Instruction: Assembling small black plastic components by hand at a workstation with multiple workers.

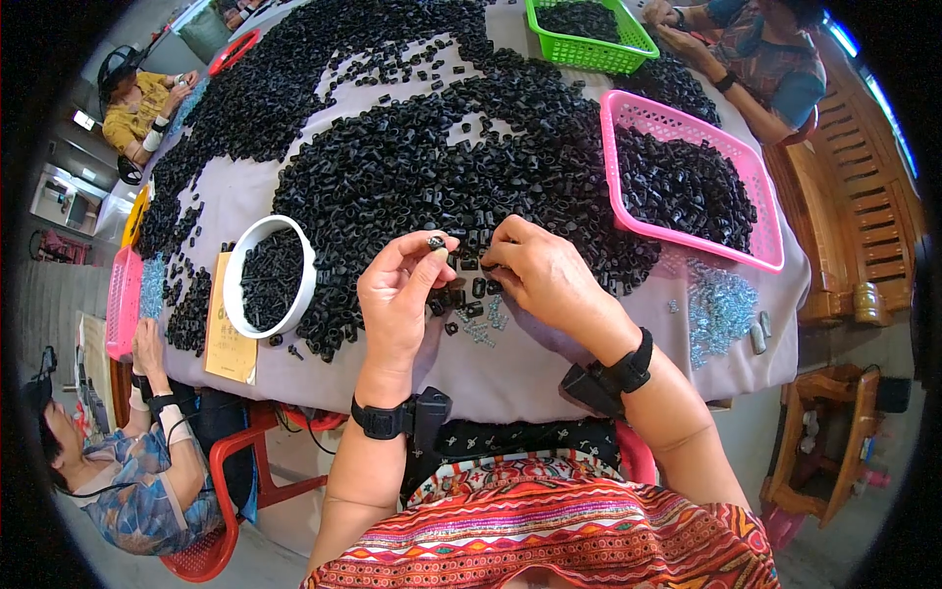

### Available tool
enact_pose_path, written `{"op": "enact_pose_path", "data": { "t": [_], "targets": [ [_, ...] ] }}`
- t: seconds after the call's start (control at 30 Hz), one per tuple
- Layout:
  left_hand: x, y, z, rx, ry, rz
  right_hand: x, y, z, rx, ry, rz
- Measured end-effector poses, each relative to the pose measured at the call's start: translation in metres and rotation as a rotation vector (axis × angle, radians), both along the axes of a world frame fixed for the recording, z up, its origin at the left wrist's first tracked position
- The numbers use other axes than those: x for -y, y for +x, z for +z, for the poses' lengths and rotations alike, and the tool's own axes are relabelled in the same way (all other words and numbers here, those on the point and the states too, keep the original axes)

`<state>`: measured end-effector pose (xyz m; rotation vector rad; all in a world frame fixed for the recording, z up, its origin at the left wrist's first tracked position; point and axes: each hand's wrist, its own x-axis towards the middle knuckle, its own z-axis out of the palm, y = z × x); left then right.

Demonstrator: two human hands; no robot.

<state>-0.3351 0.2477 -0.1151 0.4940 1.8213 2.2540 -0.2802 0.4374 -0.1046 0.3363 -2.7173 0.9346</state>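
Held black part [436, 242]: small, dark, glinting at the upper end; pinched between thumb and forefinger of the left hand [397, 292], raised near the middle of the worktop's [481, 381] near edge.
Black heap [392, 177]: many short, hollow pieces, tumbled loosely at varied angles; spread from close to the near edge toward the far edge, reaching the right hand's [540, 272] fingertips.
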Motion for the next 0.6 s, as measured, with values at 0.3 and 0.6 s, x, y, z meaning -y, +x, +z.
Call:
{"op": "enact_pose_path", "data": {
  "t": [0.3,0.6],
  "targets": [
    [-0.0006,0.0001,-0.0031,0.001,-0.007,-0.029,0.0011,-0.0019,-0.003,-0.029,0.014,-0.042],
    [-0.0018,-0.0014,-0.003,-0.024,-0.01,-0.01,-0.0066,-0.0013,0.0,0.037,-0.039,-0.098]
  ]
}}
